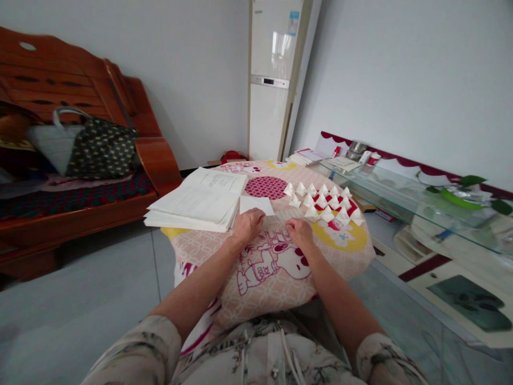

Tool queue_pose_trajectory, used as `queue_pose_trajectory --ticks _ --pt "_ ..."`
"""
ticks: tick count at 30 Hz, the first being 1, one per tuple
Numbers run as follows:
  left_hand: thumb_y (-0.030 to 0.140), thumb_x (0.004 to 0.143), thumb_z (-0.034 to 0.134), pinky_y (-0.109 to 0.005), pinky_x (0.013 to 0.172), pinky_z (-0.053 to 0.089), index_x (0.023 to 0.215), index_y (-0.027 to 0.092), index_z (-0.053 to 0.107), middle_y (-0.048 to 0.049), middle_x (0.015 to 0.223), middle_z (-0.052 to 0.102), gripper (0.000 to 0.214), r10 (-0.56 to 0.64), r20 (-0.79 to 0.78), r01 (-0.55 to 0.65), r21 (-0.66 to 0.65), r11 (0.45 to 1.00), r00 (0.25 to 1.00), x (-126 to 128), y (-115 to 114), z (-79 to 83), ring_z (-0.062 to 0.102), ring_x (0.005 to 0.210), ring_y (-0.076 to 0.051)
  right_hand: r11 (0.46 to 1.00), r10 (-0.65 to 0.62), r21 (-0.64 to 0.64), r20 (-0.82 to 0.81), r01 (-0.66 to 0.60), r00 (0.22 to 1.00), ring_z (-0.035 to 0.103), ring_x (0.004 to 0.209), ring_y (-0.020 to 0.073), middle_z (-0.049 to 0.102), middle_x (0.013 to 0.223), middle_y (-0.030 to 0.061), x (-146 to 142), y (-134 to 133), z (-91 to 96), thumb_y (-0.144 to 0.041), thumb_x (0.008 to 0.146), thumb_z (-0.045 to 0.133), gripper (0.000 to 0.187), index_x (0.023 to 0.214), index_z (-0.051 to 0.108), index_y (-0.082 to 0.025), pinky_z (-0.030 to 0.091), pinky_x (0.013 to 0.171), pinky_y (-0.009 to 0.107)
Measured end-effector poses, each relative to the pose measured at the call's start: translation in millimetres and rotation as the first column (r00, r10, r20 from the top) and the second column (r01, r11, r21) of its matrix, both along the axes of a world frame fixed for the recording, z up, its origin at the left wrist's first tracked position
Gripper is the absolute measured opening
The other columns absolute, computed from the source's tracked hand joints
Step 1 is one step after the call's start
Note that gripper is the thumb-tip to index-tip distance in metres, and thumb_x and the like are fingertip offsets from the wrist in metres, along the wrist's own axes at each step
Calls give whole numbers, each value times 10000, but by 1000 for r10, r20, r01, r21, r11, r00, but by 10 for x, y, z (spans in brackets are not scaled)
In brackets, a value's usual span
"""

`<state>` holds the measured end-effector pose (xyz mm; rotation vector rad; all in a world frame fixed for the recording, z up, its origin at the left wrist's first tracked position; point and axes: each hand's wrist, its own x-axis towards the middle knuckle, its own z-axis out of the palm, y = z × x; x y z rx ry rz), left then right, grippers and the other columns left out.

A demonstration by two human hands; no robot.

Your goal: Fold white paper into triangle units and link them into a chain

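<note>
My left hand point(247, 223) rests knuckles-up on the patterned cloth point(276, 267), its fingers curled on the near edge of a loose white sheet of paper point(256, 205). My right hand point(298, 231) lies beside it on the cloth, fingers curled under; what they hold, if anything, is hidden. Just beyond my right hand stand several small folded white paper shapes point(323, 202) in rows. A thick open stack of white paper point(198, 200) lies to the left of my left hand.
A glass-topped table point(404, 195) with papers, tins and a green plant runs along the right wall. A wooden bench point(80, 160) with a dark bag stands at the left. A tall white air conditioner point(272, 80) stands in the far corner.
</note>
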<state>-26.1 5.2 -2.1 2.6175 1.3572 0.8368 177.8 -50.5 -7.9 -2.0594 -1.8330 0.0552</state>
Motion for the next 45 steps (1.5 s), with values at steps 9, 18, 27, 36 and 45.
queue_pose_trajectory --ticks 9,18,27,36,45 --pt "195 939 508 -280 790 464 999 198 727 -67 1032 736 227 -75 -40 73 -43 996 996 91 -124 -6 667 927 -190 999 14 38 -49 -12 999 683 910 207 786 965 79 30 21 -68 -200 909 559 251 1000 793 -208 444 785 270" --pt "209 960 499 -275 811 464 1000 198 724 -64 1027 736 229 -58 -44 55 -56 997 997 75 -113 5 669 928 -186 999 -7 42 -53 9 999 674 881 195 783 927 64 37 22 -45 -211 900 568 231 957 792 -206 442 753 260" --pt "204 950 508 -274 792 467 994 192 731 -71 1000 735 228 -67 -13 67 -15 998 998 60 -63 -59 674 902 -189 999 -19 40 -79 22 997 680 910 206 785 933 68 34 23 -42 -194 894 563 250 981 798 -204 450 768 266" --pt "200 939 532 -267 764 459 977 190 737 -66 990 744 208 -46 -16 46 -7 999 999 65 -81 -33 674 883 -185 997 14 79 -98 -6 995 667 845 214 777 891 77 56 35 -68 -191 875 567 242 939 800 -194 438 746 282" --pt "177 925 539 -270 763 461 959 181 732 -69 971 739 196 -69 12 69 -2 998 998 56 -68 -49 672 880 -187 993 15 115 -108 -3 994 662 822 211 770 855 67 68 53 -123 -183 868 569 219 889 786 -201 443 730 285"
